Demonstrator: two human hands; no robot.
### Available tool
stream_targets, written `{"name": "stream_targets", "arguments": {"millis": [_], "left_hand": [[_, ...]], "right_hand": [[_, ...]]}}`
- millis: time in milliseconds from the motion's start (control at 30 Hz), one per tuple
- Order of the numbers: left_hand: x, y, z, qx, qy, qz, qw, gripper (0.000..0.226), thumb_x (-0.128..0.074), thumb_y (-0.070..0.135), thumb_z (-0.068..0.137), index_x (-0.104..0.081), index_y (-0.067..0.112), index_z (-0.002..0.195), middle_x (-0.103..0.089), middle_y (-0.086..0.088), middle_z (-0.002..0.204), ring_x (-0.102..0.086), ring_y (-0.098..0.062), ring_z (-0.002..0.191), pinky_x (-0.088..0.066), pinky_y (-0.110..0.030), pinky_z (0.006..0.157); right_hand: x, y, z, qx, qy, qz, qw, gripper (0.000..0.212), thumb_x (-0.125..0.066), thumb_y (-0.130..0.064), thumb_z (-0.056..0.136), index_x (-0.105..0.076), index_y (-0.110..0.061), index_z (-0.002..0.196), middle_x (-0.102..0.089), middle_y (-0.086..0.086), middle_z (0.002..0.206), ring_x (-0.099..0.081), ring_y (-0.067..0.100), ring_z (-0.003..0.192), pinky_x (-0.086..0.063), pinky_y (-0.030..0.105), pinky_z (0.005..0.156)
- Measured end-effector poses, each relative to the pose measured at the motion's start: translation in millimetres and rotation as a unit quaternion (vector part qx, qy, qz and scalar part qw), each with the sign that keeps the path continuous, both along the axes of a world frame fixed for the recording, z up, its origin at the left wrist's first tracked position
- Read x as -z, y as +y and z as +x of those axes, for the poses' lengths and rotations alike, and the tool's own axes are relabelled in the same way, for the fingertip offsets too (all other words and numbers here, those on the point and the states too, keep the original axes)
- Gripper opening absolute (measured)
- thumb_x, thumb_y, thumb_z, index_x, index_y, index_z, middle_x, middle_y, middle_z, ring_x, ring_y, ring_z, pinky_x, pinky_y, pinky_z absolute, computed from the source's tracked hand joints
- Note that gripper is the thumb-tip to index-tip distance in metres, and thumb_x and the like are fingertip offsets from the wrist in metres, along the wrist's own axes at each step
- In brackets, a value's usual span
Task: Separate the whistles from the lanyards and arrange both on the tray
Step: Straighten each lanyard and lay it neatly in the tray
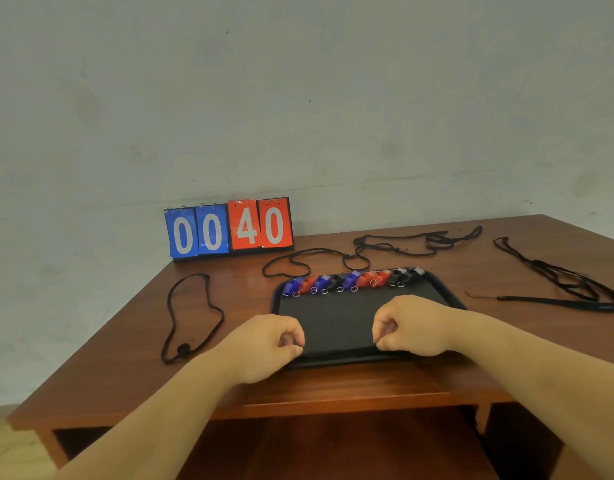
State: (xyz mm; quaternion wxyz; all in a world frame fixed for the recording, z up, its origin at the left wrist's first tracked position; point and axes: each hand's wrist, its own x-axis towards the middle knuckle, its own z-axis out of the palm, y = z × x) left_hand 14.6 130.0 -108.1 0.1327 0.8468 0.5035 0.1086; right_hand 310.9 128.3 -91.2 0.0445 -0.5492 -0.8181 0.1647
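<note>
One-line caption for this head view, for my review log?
Both hands curled over a black tray with whistles lined along its far edge; black lanyards lie around it on the table.

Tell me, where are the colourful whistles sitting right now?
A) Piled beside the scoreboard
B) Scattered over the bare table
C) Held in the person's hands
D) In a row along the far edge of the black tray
D: the whistles stand in one row along the far edge of the black tray, while the lanyards lie out on the wooden table.
</note>
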Motion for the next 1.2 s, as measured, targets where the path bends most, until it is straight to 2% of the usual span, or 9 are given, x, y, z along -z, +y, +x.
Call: {"name": "stream_targets", "arguments": {"millis": [100, 267, 467, 567, 700, 833, 933, 1033, 1200], "left_hand": [[1, -1, -1, 0.004, 0.013, -0.002, 1.000, 0.010, -0.061, 0.034, 0.099, -0.069, 0.039, 0.095, -0.066, 0.020, 0.095, -0.062, 0.002, 0.088, -0.046, -0.015, 0.077], [0, -3, -2, 0.021, 0.013, 0.006, 1.000, 0.021, -0.055, 0.032, 0.104, -0.075, 0.033, 0.111, -0.059, 0.025, 0.098, -0.057, 0.007, 0.091, -0.039, -0.010, 0.079], [1, -4, -12, 0.028, 0.007, 0.010, 1.000, 0.026, -0.055, 0.040, 0.102, -0.072, 0.037, 0.121, -0.063, 0.021, 0.112, -0.059, 0.001, 0.103, -0.048, -0.023, 0.094], [3, -6, -21, 0.032, 0.001, 0.024, 0.999, 0.029, -0.057, 0.042, 0.101, -0.067, 0.040, 0.128, -0.062, 0.023, 0.120, -0.056, 0.006, 0.105, -0.045, -0.017, 0.092], [3, -11, -43, 0.009, -0.039, 0.064, 0.997, 0.032, -0.060, 0.043, 0.099, -0.061, 0.042, 0.131, -0.054, 0.027, 0.130, -0.046, 0.008, 0.123, -0.036, -0.021, 0.108], [2, -16, -88, -0.052, -0.064, 0.091, 0.992, 0.034, -0.062, 0.045, 0.097, -0.057, 0.045, 0.131, -0.051, 0.029, 0.130, -0.045, 0.009, 0.124, -0.036, -0.022, 0.108], [8, -20, -126, -0.115, -0.081, 0.094, 0.986, 0.039, -0.065, 0.042, 0.096, -0.054, 0.043, 0.134, -0.051, 0.026, 0.131, -0.048, 0.005, 0.124, -0.041, -0.026, 0.110], [18, -24, -153, -0.146, -0.077, 0.083, 0.983, 0.045, -0.068, 0.041, 0.094, -0.051, 0.044, 0.136, -0.050, 0.026, 0.126, -0.050, 0.003, 0.122, -0.043, -0.028, 0.109], [35, -25, -168, -0.168, -0.055, 0.090, 0.980, 0.041, -0.063, 0.047, 0.095, -0.053, 0.045, 0.135, -0.051, 0.026, 0.115, -0.050, 0.001, 0.110, -0.045, -0.031, 0.103]], "right_hand": [[-3, 1, -3, 0.001, 0.008, -0.019, 1.000, 0.014, -0.070, -0.033, 0.093, -0.076, -0.029, 0.105, -0.071, -0.012, 0.101, -0.065, 0.004, 0.095, -0.053, 0.027, 0.092], [-9, 1, -12, -0.009, -0.019, -0.025, 0.999, 0.019, -0.066, -0.040, 0.095, -0.076, -0.030, 0.107, -0.072, -0.013, 0.106, -0.064, 0.004, 0.099, -0.052, 0.032, 0.096], [-15, 2, -35, -0.018, -0.048, -0.024, 0.998, 0.024, -0.065, -0.043, 0.094, -0.074, -0.029, 0.112, -0.070, -0.011, 0.111, -0.063, 0.009, 0.104, -0.051, 0.034, 0.097], [-16, 4, -48, -0.023, -0.049, -0.024, 0.998, 0.026, -0.066, -0.043, 0.094, -0.072, -0.029, 0.115, -0.069, -0.012, 0.113, -0.063, 0.010, 0.106, -0.051, 0.033, 0.097], [-19, 8, -73, -0.032, -0.028, -0.006, 0.999, 0.033, -0.069, -0.045, 0.092, -0.069, -0.030, 0.122, -0.065, -0.010, 0.127, -0.060, 0.011, 0.115, -0.048, 0.032, 0.100], [-26, 12, -114, -0.060, 0.012, 0.040, 0.997, 0.040, -0.070, -0.044, 0.091, -0.064, -0.031, 0.129, -0.055, -0.012, 0.137, -0.051, 0.008, 0.122, -0.039, 0.026, 0.098], [-29, 20, -152, -0.097, 0.024, 0.067, 0.993, 0.037, -0.069, -0.044, 0.092, -0.065, -0.033, 0.126, -0.055, -0.012, 0.136, -0.052, 0.007, 0.120, -0.042, 0.027, 0.100], [-26, 31, -190, -0.131, 0.005, 0.058, 0.990, 0.037, -0.067, -0.045, 0.093, -0.063, -0.036, 0.128, -0.054, -0.009, 0.140, -0.049, 0.009, 0.125, -0.041, 0.033, 0.109], [-18, 45, -246, -0.192, -0.046, 0.060, 0.978, 0.054, -0.063, -0.038, 0.096, -0.051, -0.029, 0.147, -0.050, 0.000, 0.149, -0.046, 0.019, 0.136, -0.036, 0.034, 0.112]]}}
